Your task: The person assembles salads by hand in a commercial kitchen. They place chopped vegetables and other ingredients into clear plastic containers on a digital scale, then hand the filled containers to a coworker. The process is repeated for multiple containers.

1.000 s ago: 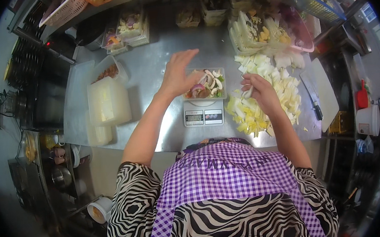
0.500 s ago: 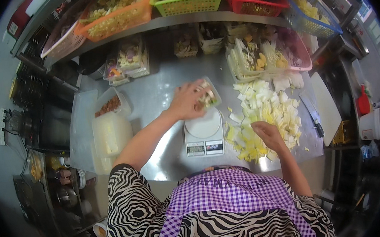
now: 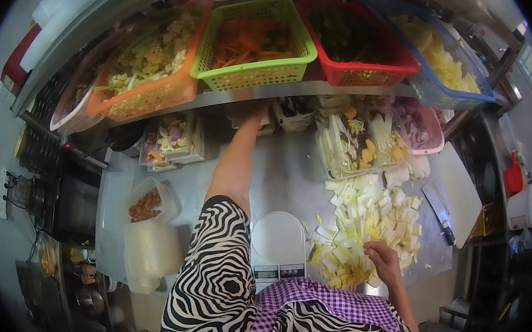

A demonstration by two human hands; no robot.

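Left hand (image 3: pixel 253 111) at small tub (image 3: pixel 266 128) under shelf (image 3: pixel 284 90), bench's (image 3: pixel 298 163) back; grip unclear. Keep tub level, wrist low. Right hand (image 3: pixel 385 261) beside cut cabbage (image 3: pixel 373 210), fingers loosely curled, seemingly empty.

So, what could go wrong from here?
The left hand, blurred at a small tub beneath the shelf, might knock it. The left sleeve, close beside the scale, could nudge it. The cut cabbage, loose near the front edge of the table, may slip off.
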